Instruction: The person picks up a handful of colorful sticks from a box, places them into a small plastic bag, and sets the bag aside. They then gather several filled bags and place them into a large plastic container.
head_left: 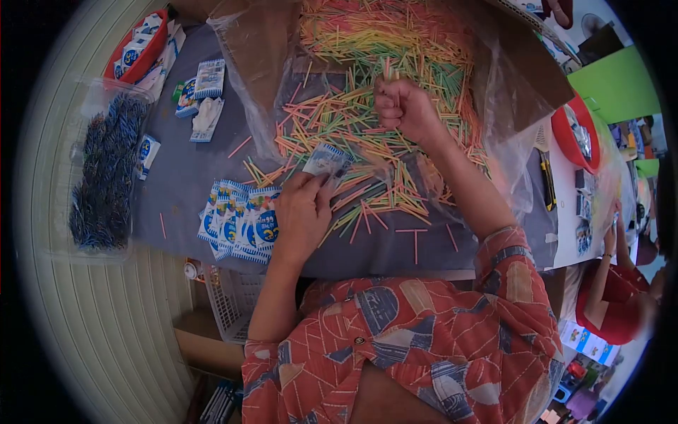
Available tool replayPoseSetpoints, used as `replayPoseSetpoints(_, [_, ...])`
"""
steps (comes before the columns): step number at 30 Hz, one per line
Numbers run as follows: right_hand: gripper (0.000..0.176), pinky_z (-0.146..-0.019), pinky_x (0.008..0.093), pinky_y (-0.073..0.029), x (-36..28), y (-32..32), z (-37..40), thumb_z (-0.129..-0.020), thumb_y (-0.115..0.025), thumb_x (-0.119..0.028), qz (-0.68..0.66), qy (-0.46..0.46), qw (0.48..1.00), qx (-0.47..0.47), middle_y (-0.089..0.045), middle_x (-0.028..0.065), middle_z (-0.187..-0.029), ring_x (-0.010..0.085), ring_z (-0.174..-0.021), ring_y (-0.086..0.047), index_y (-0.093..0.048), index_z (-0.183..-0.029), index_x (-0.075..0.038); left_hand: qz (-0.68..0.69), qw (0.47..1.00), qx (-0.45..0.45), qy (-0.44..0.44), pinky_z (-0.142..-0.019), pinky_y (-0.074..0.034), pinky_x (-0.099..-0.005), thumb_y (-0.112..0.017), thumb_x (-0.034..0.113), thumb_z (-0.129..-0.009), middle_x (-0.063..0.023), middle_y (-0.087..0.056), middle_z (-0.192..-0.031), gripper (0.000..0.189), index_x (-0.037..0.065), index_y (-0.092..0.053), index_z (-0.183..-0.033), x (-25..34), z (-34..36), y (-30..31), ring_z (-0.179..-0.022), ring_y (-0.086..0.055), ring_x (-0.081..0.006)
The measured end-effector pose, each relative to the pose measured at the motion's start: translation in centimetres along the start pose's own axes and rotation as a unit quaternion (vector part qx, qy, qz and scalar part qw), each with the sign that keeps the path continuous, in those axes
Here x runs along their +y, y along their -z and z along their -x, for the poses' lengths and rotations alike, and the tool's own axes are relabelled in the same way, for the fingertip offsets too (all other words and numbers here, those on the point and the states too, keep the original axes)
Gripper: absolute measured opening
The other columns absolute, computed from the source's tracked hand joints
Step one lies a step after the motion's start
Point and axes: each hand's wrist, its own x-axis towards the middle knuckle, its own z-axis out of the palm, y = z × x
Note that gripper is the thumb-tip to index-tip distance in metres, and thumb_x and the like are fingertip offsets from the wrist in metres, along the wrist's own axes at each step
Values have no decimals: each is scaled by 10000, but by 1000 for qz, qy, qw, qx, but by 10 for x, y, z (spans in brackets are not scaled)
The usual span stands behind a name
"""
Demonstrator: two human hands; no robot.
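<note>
My left hand [302,215] is closed on a small printed plastic packet [328,160], its far end pointing toward the pile. Just left of that hand lies an overlapping stack of white and blue packets [240,220]. My right hand [402,106] is raised over the pile with its fingers curled, and a few thin coloured sticks [387,69] appear to poke up from its grip. Beneath and around it spreads a large heap of pink, yellow, orange and green sticks [332,106], spilling out of a plastic-lined cardboard box [530,63] toward me. Some sticks lie loose near the table's front edge.
A clear tub [106,177] of dark blue twisted pieces stands at the left, below a red basin [145,46] of packets. More packets [208,79] lie nearby. At right are a yellow-black cutter [547,180], another red basin [583,131] and a person in red [611,304].
</note>
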Motion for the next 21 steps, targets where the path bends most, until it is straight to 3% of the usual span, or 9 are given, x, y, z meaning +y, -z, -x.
replayPoseSetpoints(3, [197, -425, 254, -190, 15, 9, -5, -914, -568, -148, -41, -19, 999, -6, -337, -58, -609, 53, -473, -231, -448, -757, -156, 99, 994, -24, 48, -661, -474, -400, -697, 40, -793, -118, -598, -844, 98, -8, -679, -875, -32, -1, -4, -749, -574, -305])
replayPoseSetpoints(5, [272, -416, 257, -174, 17, 9, -6, -926, -602, -208, -6, 24, 1000, 0, -321, -63, -581, 59, -450, -221, -418, -729, -173, 171, 980, -34, 93, -676, -466, -396, -692, 17, -787, -117, -595, -849, 88, -11, -688, -871, -39, -3, -6, -758, -559, -301])
replayPoseSetpoints(7, [292, -413, 259, -168, 18, -8, 0, -930, -622, -249, 30, 28, 998, 49, -312, -65, -572, 59, -443, -220, -421, -731, -176, 26, 987, 130, -87, -707, -450, -390, -695, -16, -752, -111, -588, -870, 138, -5, -699, -890, -19, -4, -3, -811, -538, -299])
replayPoseSetpoints(10, [368, -405, 259, -163, 28, -34, 11, -934, -665, -356, 67, 34, 990, 120, -296, -73, -559, 54, -438, -225, -413, -729, -185, -61, 993, 54, -87, -755, -458, -412, -680, -17, -715, -107, -587, -903, 189, 6, -699, -902, -5, 10, -8, -887, -543, -308])
replayPoseSetpoints(12, [392, -409, 253, -176, 34, -35, 15, -1007, -498, -472, 135, 81, 982, 105, -245, -62, -550, 71, -442, -197, -467, -786, -150, -95, 992, 15, -82, -763, -465, -423, -673, -17, -706, -108, -588, -903, 204, 7, -698, -907, -2, 11, -6, -897, -549, -312])
replayPoseSetpoints(14, [424, -415, 254, -189, 32, -39, 24, -1014, -455, -500, 121, 71, 987, 79, -242, -58, -549, 72, -445, -203, -502, -828, -122, -89, 996, -4, -26, -770, -478, -443, -664, -8, -708, -115, -585, -887, 206, 0, -696, -912, 7, 13, 1, -906, -561, -328])
replayPoseSetpoints(18, [529, -437, 267, -239, 36, -44, 28, -1028, -359, -535, 52, 58, 996, 33, -245, -39, -556, 80, -460, -238, -565, -945, -55, -71, 996, 4, -59, -683, -491, -391, -688, -11, -743, -107, -589, -835, 135, -15, -691, -878, -10, 7, 4, -799, -596, -281])
replayPoseSetpoints(20, [522, -446, 270, -254, 40, -55, 32, -1029, -357, -535, 47, 82, 995, 22, -253, -33, -559, 82, -466, -248, -563, -941, -64, 165, 985, 43, 34, -609, -449, -302, -742, -22, -767, -83, -588, -730, 89, -35, -683, -832, -9, 2, 5, -643, -567, -180])
replayPoseSetpoints(21, [516, -455, 272, -269, 41, -61, 35, -1030, -354, -535, 41, 105, 994, 11, -262, -27, -562, 84, -472, -258, -562, -936, -72, 167, 985, 42, 34, -609, -449, -302, -742, -22, -767, -83, -588, -730, 89, -35, -683, -832, -9, 0, 5, -643, -567, -180])
